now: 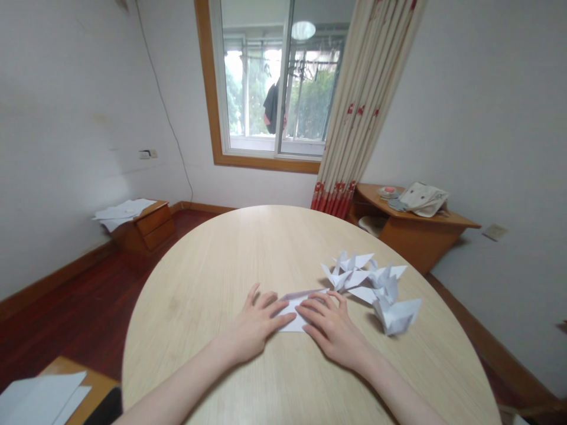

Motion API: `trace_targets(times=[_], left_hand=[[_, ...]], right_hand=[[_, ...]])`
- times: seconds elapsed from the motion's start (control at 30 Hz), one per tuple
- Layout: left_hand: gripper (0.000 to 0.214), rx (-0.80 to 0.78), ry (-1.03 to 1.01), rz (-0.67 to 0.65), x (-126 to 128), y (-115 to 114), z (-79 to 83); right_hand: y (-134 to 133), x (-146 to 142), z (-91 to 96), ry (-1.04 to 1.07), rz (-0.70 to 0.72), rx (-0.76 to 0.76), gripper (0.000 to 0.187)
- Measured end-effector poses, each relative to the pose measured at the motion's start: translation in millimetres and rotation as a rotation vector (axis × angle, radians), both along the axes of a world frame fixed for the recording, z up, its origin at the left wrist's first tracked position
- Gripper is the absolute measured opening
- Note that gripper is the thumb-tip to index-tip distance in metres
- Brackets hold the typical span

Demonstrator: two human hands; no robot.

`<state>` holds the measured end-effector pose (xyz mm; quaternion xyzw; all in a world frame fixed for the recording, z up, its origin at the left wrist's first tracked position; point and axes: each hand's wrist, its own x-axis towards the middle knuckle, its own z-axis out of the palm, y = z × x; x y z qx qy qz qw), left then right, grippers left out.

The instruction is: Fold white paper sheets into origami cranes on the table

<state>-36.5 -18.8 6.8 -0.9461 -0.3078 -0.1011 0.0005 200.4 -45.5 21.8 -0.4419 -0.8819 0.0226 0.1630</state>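
A folded sheet of white paper point(294, 322) lies on the round wooden table point(212, 254), one flap along its far edge raised a little. My left hand point(259, 323) rests on the paper's left side with fingers spread. On its right side my right hand point(326, 323) lies with fingers stretched out over the paper, covering much of that half. Neither hand grips the sheet; both touch it from above. Just beyond my right hand sits a cluster of several folded white paper birds point(396, 316), touching or overlapping one another.
At the lower left, loose white sheets point(44, 398) lie on a wooden surface. A small drawer cabinet point(153, 227) with papers stands at the far left. To the right, a wooden desk point(416, 236) bears a cloth bag point(425, 198). A curtain point(354, 118) hangs beside the window.
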Motion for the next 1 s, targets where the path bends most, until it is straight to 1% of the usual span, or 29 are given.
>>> trace_targets(times=[0.17, 0.4, 0.5, 0.77, 0.9, 1.0], left_hand=[[0.065, 0.035, -0.024, 0.010, -5.2, 5.9, -0.4], [0.041, 0.030, -0.141, -0.072, -3.6, 9.9, 0.9], [0.035, 0.052, -0.163, -0.087, -1.4, 9.2, 1.4], [0.026, 0.076, -0.183, -0.027, 5.5, 2.3, 5.1], [0.021, 0.113, -0.189, 0.022, 9.0, 1.2, 3.7], [0.022, 0.104, -0.196, 0.034, 9.9, 2.1, 1.9]], right_hand=[[-0.8, -3.6, -1.5, -0.030, 0.021, -0.004, 0.036], [1.1, -3.4, -7.6, -0.028, 0.071, -0.008, 0.035], [0.9, -3.0, -9.3, -0.021, 0.068, -0.007, 0.035], [1.6, -4.0, -10.2, -0.034, 0.079, 0.026, 0.034], [1.4, -3.7, -12.1, -0.007, 0.071, 0.021, 0.033], [0.7, -4.7, -11.9, 0.019, 0.045, 0.001, 0.033]])
